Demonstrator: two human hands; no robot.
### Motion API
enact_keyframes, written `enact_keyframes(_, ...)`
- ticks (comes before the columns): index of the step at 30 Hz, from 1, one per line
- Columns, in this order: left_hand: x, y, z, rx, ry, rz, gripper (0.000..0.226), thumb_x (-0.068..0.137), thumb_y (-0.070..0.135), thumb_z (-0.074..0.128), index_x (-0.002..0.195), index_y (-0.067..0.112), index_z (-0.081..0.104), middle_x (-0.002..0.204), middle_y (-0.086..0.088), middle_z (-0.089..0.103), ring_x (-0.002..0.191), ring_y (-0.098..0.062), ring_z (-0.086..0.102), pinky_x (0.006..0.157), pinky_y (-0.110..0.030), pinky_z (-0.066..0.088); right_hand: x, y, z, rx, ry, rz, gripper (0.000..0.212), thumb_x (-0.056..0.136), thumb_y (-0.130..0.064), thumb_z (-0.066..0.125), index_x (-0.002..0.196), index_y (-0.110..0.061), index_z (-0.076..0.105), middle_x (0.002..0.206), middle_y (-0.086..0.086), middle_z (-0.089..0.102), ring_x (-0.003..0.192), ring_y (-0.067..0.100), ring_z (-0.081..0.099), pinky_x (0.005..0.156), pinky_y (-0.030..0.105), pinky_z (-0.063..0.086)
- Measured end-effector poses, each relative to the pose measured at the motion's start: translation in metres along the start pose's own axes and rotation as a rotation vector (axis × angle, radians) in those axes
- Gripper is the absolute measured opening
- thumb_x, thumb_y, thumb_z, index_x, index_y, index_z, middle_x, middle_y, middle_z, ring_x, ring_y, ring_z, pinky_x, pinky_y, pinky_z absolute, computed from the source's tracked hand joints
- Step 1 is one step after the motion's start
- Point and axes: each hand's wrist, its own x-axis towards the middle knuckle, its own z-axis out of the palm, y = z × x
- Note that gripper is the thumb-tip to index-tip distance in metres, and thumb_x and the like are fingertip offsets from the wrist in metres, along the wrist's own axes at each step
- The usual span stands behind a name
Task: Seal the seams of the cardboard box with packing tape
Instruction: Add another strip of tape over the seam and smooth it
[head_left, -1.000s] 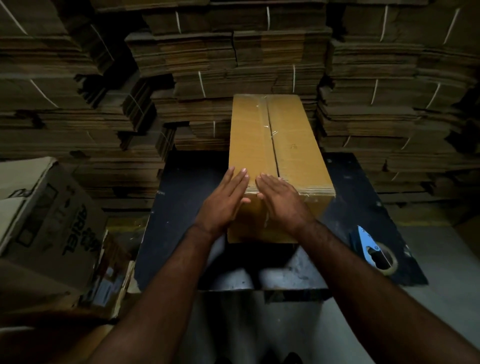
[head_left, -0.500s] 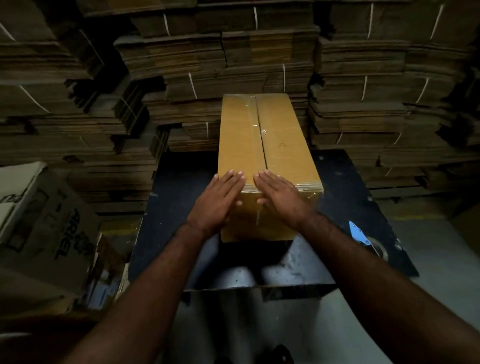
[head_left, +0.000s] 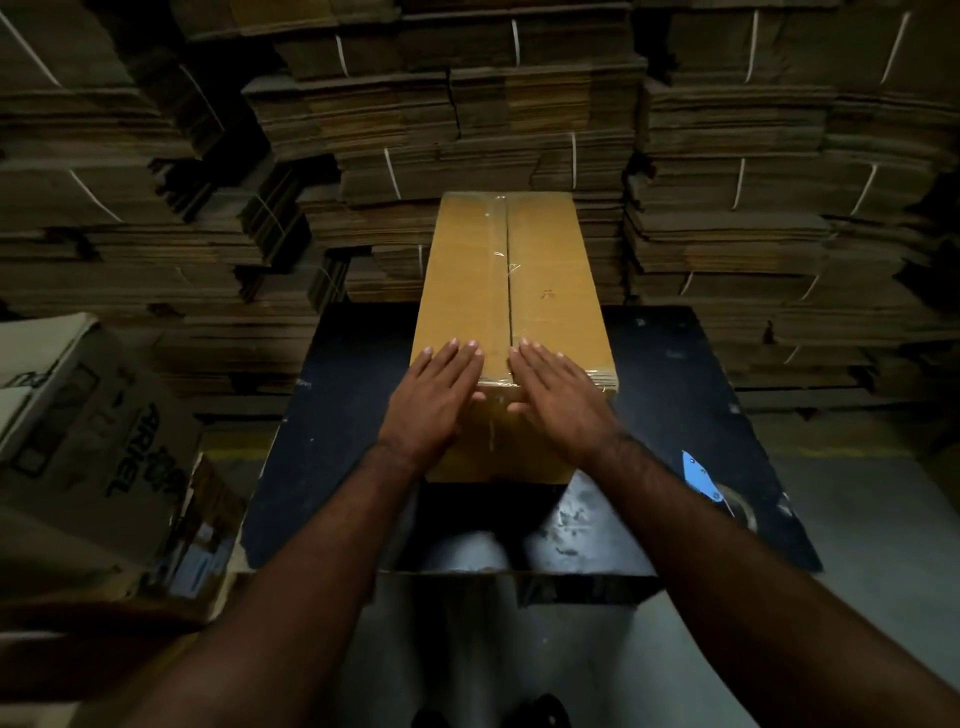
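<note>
Spread apart now, two hands (head_left: 434, 400) (head_left: 558, 400) press one box (head_left: 550, 270).

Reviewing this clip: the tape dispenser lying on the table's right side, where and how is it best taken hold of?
Probably by its blue body, coming from above with the right hand, which lies nearer. The tape dispenser lies flat on the black table, blue plate up, with the roll at its near end; the handle itself is too dark to make out.
</note>
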Motion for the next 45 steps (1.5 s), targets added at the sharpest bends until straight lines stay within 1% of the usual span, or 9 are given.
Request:
enact_keyframes(6, 0.021, 0.035, -0.001, -0.049, -0.137, -0.149, 0.066, 0.102, 0.047, 0.013, 0.15, 0.011, 0.041, 0.158, -0.007, 0.037, 0.149, -0.025, 0.028, 0.12, -0.046, 0.02, -0.002, 0.009, -0.01, 0.09, 0.066, 0.031, 0.079, 0.097, -0.053, -0.004, 0.153, -0.007, 0.029, 0.159, 0.012, 0.027, 0.148, 0.024, 0.022, 0.119, 0.036, 0.01)
enact_keyframes(10, 0.017, 0.03, 0.008, 0.022, -0.103, -0.038, 0.06, 0.101, 0.044, 0.026, 0.147, 0.012, 0.048, 0.154, -0.007, 0.044, 0.144, -0.026, 0.037, 0.115, -0.046, 0.031, -0.005, 0.017, 0.001, 0.03, 0.029, -0.005, 0.067, 0.102, -0.045, 0.016, 0.146, -0.002, 0.041, 0.151, 0.018, 0.04, 0.14, 0.031, 0.039, 0.115, 0.043, 0.024)
enact_keyframes(14, 0.013, 0.026, 0.005, -0.002, -0.116, 0.006, 0.057, 0.103, 0.039, 0.025, 0.156, 0.016, 0.03, 0.163, -0.003, 0.023, 0.152, -0.023, 0.015, 0.121, -0.045, 0.018, -0.008, 0.025, -0.004, 0.036, 0.008, -0.063, 0.063, 0.105, -0.044, 0.024, 0.155, -0.007, 0.018, 0.162, 0.013, 0.016, 0.15, 0.025, 0.015, 0.119, 0.035, 0.005)
enact_keyframes(18, 0.019, 0.037, 0.0, -0.161, -0.037, -0.015, 0.053, 0.105, 0.034, 0.033, 0.153, 0.013, 0.035, 0.161, -0.004, 0.029, 0.151, -0.02, 0.019, 0.122, -0.043, 0.015, -0.01, 0.031, -0.011, 0.093, 0.082, -0.012, 0.073, 0.1, -0.052, 0.009, 0.154, -0.006, 0.026, 0.16, 0.014, 0.024, 0.149, 0.025, 0.02, 0.121, 0.037, 0.012)
enact_keyframes(24, 0.022, 0.038, 0.012, -0.158, -0.066, 0.051, 0.09, 0.065, 0.007, 0.087, 0.147, 0.011, 0.047, 0.152, -0.009, 0.046, 0.138, -0.026, 0.046, 0.114, -0.042, 0.032, -0.008, 0.042, -0.003, 0.058, 0.017, -0.055, 0.074, 0.099, -0.051, 0.007, 0.154, -0.005, 0.025, 0.159, 0.016, 0.025, 0.148, 0.027, 0.022, 0.12, 0.038, 0.012)
enact_keyframes(31, 0.019, 0.054, 0.007, -0.225, 0.201, 0.005, 0.038, 0.09, 0.013, 0.062, 0.127, 0.008, 0.067, 0.131, -0.012, 0.065, 0.119, -0.027, 0.064, 0.105, -0.04, 0.045, -0.014, 0.045, -0.013, 0.088, 0.027, -0.038, 0.067, 0.104, -0.046, 0.028, 0.155, -0.004, 0.018, 0.162, 0.016, 0.017, 0.15, 0.026, 0.013, 0.121, 0.035, 0.006)
enact_keyframes(36, 0.031, 0.061, 0.01, -0.253, 0.166, -0.028, 0.043, 0.097, 0.027, 0.043, 0.129, 0.006, 0.065, 0.133, -0.014, 0.064, 0.122, -0.03, 0.061, 0.105, -0.044, 0.045, -0.013, 0.047, -0.006, 0.123, 0.059, -0.003, 0.079, 0.098, -0.054, 0.006, 0.15, -0.001, 0.034, 0.156, 0.019, 0.033, 0.146, 0.029, 0.028, 0.119, 0.039, 0.016)
enact_keyframes(42, 0.024, 0.049, 0.013, -0.215, 0.078, 0.082, 0.069, 0.076, -0.006, 0.072, 0.141, 0.007, 0.053, 0.148, -0.014, 0.05, 0.135, -0.03, 0.05, 0.114, -0.044, 0.035, -0.019, 0.062, -0.001, 0.083, 0.031, -0.06, 0.073, 0.098, -0.052, 0.017, 0.151, -0.003, 0.031, 0.156, 0.018, 0.031, 0.145, 0.031, 0.029, 0.118, 0.041, 0.017)
enact_keyframes(45, 0.028, 0.057, 0.009, -0.323, 0.061, -0.051, 0.054, 0.092, 0.014, 0.063, 0.144, 0.008, 0.05, 0.154, -0.011, 0.043, 0.14, -0.025, 0.044, 0.115, -0.048, 0.034, -0.019, 0.063, -0.005, 0.129, 0.042, -0.024, 0.079, 0.097, -0.058, 0.011, 0.153, -0.005, 0.028, 0.159, 0.015, 0.028, 0.148, 0.027, 0.023, 0.12, 0.04, 0.016)
